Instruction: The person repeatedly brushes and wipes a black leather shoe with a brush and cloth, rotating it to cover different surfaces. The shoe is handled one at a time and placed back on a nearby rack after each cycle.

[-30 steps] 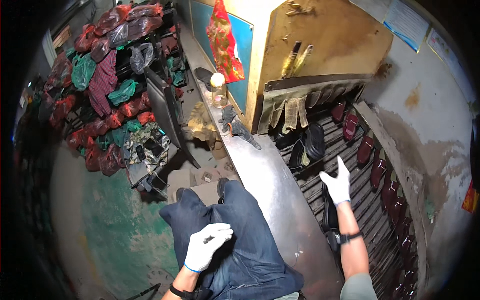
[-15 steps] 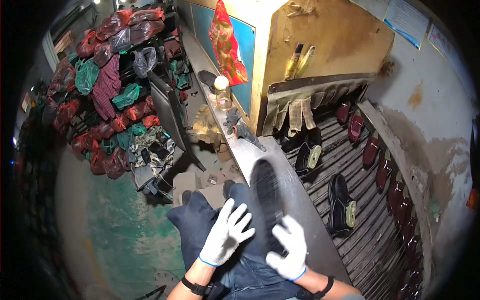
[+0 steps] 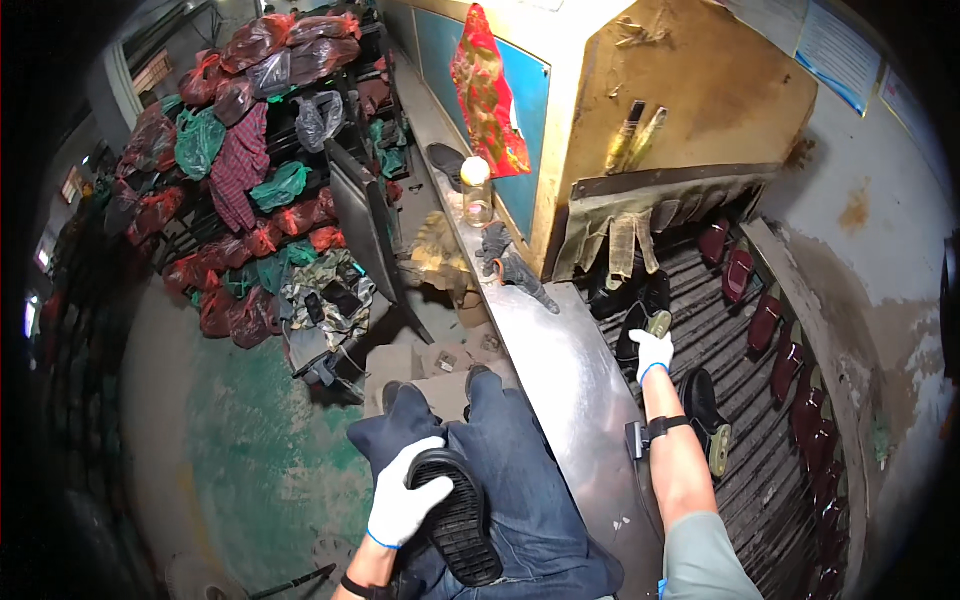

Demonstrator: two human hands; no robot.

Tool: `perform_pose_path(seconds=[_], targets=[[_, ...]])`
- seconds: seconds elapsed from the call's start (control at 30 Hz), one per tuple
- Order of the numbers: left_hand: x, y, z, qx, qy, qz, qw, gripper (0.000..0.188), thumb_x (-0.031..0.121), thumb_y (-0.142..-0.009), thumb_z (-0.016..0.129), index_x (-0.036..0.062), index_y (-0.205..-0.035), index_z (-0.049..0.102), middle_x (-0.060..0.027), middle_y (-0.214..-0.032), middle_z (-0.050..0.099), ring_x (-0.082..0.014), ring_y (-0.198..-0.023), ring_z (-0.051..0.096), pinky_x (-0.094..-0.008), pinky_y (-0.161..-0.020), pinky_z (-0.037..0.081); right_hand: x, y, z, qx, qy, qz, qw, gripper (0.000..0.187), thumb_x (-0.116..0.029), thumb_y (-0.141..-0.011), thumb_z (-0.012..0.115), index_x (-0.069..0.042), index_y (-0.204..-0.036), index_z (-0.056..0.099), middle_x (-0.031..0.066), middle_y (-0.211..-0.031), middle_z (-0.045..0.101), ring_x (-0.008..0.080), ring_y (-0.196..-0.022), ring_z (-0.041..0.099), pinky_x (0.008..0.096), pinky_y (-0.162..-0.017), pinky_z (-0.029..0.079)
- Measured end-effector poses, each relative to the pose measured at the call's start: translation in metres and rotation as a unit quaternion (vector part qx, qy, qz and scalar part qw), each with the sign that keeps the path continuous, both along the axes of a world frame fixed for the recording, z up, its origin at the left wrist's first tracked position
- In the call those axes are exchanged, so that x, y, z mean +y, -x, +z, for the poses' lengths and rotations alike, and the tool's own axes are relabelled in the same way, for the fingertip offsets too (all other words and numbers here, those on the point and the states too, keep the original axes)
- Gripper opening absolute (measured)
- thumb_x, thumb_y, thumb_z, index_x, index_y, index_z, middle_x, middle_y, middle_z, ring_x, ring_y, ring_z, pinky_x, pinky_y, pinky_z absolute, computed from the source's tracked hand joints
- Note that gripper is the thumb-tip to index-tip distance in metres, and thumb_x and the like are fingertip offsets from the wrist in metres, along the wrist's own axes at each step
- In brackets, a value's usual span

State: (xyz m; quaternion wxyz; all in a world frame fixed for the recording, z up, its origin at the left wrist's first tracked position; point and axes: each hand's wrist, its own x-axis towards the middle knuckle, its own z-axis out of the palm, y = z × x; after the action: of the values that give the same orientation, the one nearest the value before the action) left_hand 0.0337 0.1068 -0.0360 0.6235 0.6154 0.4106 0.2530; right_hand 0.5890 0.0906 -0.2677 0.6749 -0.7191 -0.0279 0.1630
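My left hand (image 3: 403, 496), in a white glove, holds a black rubber shoe sole (image 3: 462, 522) over my lap, its ridged tread facing up. The thumb lies across the sole. My right hand (image 3: 654, 354), gloved too, reaches over the metal ledge (image 3: 560, 365) and closes on the heel end of a black shoe (image 3: 630, 328) with a pale yellow-green last in it. That shoe rests on the slatted conveyor (image 3: 745, 470). Nearer to me, beside my right forearm, lies another black shoe (image 3: 705, 405) on a similar last.
Dark red shoe uppers (image 3: 790, 365) line the conveyor's far right side. Beyond rises a tan machine housing (image 3: 690, 110) with a strip curtain (image 3: 625, 240). A dark glove (image 3: 515, 265) and a jar (image 3: 477, 195) sit on the ledge. Bagged goods (image 3: 240, 100) are piled at left.
The sole, blurred between my hands before, has come down over my lap into my left hand. My right hand has moved away to the black shoe on the conveyor. The view has shifted slightly.
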Motion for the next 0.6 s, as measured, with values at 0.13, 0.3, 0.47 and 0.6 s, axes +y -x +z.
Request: perform_pose_path(seconds=[0.13,0.3,0.47,0.6], targets=[[0.03,0.002,-0.001,-0.036,0.073,-0.085,0.993,0.056,0.016,-0.096,0.084,-0.0014,-0.147,0.068,-0.0148,-0.134,0.078,-0.0213,-0.124,0.071,-0.0367,-0.112,0.055,-0.036,-0.02,0.009,0.144,-0.069,0.08,0.984,0.048,-0.013,-0.08,0.087,-0.009,-0.127,0.075,0.0066,-0.117,0.077,0.0278,-0.114,0.069,0.0459,-0.102,0.053],[0.025,-0.005,-0.005,-0.22,0.295,-0.089,0.926,0.078,0.026,-0.098,0.087,0.0025,-0.163,0.051,-0.0224,-0.162,0.06,-0.0363,-0.152,0.058,-0.0494,-0.127,0.047,-0.107,0.029,0.039,0.351,-0.295,0.073,0.886,0.047,-0.029,-0.099,0.069,-0.002,-0.137,0.071,0.019,-0.132,0.078,0.0376,-0.119,0.075,0.0616,-0.109,0.056],[0.029,-0.008,-0.018,-0.228,0.265,-0.141,0.926,0.077,0.039,-0.102,0.084,0.0064,-0.162,0.05,-0.0213,-0.176,0.044,-0.0389,-0.163,0.044,-0.0537,-0.133,0.039,-0.149,0.155,0.135,0.295,-0.525,0.278,0.749,0.116,-0.048,-0.083,0.091,-0.005,-0.174,0.035,0.0253,-0.174,0.044,0.0508,-0.161,0.04,0.0748,-0.132,0.031],[0.024,-0.014,-0.027,-0.285,0.294,-0.168,0.897,0.071,0.034,-0.105,0.081,0.0102,-0.163,0.048,-0.0217,-0.18,0.039,-0.0413,-0.166,0.038,-0.055,-0.133,0.038,-0.15,0.202,0.149,0.323,-0.471,0.282,0.771,0.118,-0.039,-0.078,0.096,0.0,-0.171,0.036,0.0263,-0.168,0.051,0.0498,-0.149,0.055,0.0717,-0.129,0.041]])
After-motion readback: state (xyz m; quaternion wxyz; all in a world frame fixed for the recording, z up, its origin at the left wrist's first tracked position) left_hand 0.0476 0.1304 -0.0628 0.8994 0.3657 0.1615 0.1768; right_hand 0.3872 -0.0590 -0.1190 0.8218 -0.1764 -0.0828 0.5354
